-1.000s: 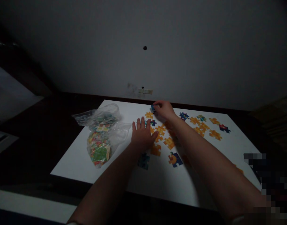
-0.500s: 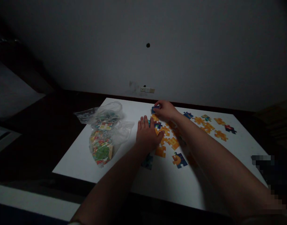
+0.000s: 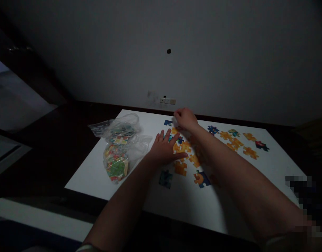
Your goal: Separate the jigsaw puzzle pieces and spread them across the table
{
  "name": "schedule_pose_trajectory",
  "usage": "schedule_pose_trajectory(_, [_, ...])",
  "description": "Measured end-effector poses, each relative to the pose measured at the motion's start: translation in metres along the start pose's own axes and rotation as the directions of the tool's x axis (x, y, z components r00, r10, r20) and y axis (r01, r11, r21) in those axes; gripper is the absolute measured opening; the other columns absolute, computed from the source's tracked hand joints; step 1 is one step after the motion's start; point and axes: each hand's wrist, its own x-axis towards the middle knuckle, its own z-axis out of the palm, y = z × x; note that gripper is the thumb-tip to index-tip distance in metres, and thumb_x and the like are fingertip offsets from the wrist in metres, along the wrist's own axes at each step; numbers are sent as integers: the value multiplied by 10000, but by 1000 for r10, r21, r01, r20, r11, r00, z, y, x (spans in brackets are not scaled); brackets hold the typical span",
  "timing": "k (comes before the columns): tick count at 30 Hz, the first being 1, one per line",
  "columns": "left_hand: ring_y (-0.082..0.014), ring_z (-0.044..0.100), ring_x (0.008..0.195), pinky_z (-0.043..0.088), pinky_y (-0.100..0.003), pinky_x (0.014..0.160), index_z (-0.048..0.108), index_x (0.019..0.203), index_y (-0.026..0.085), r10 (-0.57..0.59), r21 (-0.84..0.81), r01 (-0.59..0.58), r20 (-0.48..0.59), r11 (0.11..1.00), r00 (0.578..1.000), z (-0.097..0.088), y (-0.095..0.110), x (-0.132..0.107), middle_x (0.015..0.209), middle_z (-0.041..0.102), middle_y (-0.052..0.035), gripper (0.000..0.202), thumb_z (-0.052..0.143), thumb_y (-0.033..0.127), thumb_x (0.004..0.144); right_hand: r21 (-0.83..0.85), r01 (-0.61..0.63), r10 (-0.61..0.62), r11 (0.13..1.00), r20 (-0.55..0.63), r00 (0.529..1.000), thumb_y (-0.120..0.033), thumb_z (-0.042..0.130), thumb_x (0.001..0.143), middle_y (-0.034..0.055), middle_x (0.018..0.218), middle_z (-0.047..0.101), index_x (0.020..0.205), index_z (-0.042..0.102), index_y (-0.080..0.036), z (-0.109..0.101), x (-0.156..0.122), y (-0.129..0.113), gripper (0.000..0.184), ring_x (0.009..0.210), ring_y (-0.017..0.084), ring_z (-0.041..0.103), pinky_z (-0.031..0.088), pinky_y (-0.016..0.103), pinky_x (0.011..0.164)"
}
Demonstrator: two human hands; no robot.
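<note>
Loose puzzle pieces, orange and blue, lie scattered on a white board (image 3: 92, 175). My left hand (image 3: 164, 148) rests flat on the board with fingers stretched out, touching the orange pieces (image 3: 185, 147) in the middle cluster. My right hand (image 3: 184, 119) reaches to the far edge, fingers curled together, just right of a small blue piece (image 3: 168, 123) that lies on the board. Whether the fingers still pinch anything is not clear. A blue-green piece (image 3: 165, 179) and a blue piece with an orange shape (image 3: 201, 179) lie nearer to me.
Clear plastic bags (image 3: 116, 147) with colourful puzzle pieces lie on the board's left part. More orange and blue pieces (image 3: 237, 141) are spread at the far right. Dark floor surrounds the board; a grey wall with a socket strip (image 3: 168, 101) stands behind.
My right hand has set the blue piece down near the far edge and drawn slightly right of it. My left hand has flattened and slid a little right over the orange pieces.
</note>
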Motion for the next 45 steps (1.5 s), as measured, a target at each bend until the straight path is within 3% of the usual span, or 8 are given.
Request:
schedule_pose_trajectory(5, [-543, -47, 1777, 88, -742, 1413, 255, 1865, 346, 67, 34, -72, 136, 997, 988, -9, 2, 4, 1946, 0, -180, 1344, 765, 981, 796, 25, 14, -15, 1000, 35, 999, -307, 587, 1078, 139, 1095, 853, 1163, 843, -175, -71, -59, 33, 301, 939, 274, 768, 567, 373, 866])
schedule_pose_trajectory(12, [-543, -28, 1777, 100, -758, 1407, 268, 1864, 305, 14, 54, -22, 146, 998, 989, -1, 36, 29, 1947, 28, -174, 1238, 714, 925, 891, 80, 31, -11, 996, -241, 970, -545, 599, 1088, 133, 1247, 833, 1258, 811, -277, -137, -241, 79, 381, 1079, 339, 792, 633, 472, 887])
schedule_pose_trajectory(16, [-490, 24, 1791, 173, -782, 1389, 288, 1855, 301, -32, 5, 32, -17, 999, 999, -20, 37, 5, 1949, 63, -168, 865, 539, 689, 1124, 123, -116, 155, 986, -378, 913, -529, 577, 1106, 108, 1256, 828, 1237, 781, -346, -131, -345, 111, 304, 1073, 344, 807, 662, 513, 929])
schedule_pose_trajectory(18, [-455, 119, 1797, 234, -745, 1394, 377, 1822, 282, -5, -3, 4, -132, 1000, 991, -26, 30, -30, 1944, 143, -169, 690, 493, 490, 1175, 96, -171, 196, 981, -399, 896, -512, 568, 1103, 104, 1299, 830, 1251, 771, -366, -117, -390, 132, 291, 1158, 371, 809, 656, 561, 1016])
schedule_pose_trajectory(22, [-353, 363, 1749, 254, -718, 1409, 653, 1626, 277, 97, -28, -101, -119, 994, 988, -12, 14, -118, 1792, 541, -122, 515, 465, 287, 1147, -11, -143, 127, 990, -401, 907, -425, 490, 1104, 143, 1489, 788, 1437, 731, -352, -76, -452, 165, 417, 1432, 419, 719, 585, 677, 1189])
schedule_pose_trajectory(27, [-322, 631, 1570, 459, -601, 1355, 804, 1398, 250, 75, -70, -91, -205, 993, 976, 18, 14, -165, 1629, 707, -140, 421, 500, 370, 1132, -73, -143, 115, 987, -301, 947, -368, 496, 1090, 172, 1635, 696, 1558, 695, -297, -41, -458, 168, 514, 1569, 436, 610, 489, 746, 1283])
schedule_pose_trajectory(40, [-391, 743, 1396, 580, -640, 1243, 835, 1210, 211, -27, -104, -20, -435, 994, 900, 32, 7, -157, 1417, 825, -161, 395, 623, 495, 1034, -72, -57, 20, 996, -437, 899, -303, 562, 1120, 188, 1470, 795, 1359, 805, -172, -49, -441, 156, 365, 1469, 382, 685, 554, 619, 1242])
schedule_pose_trajectory(45, [-397, 757, 1360, 600, -650, 1203, 834, 1202, 209, 9, -88, -55, -464, 995, 886, 36, 4, -155, 1396, 829, -166, 381, 665, 507, 1036, -218, -94, 24, 972, -303, 953, -260, 567, 1128, 174, 1573, 738, 1482, 761, -175, -39, -439, 119, 413, 1506, 400, 632, 506, 616, 1257])
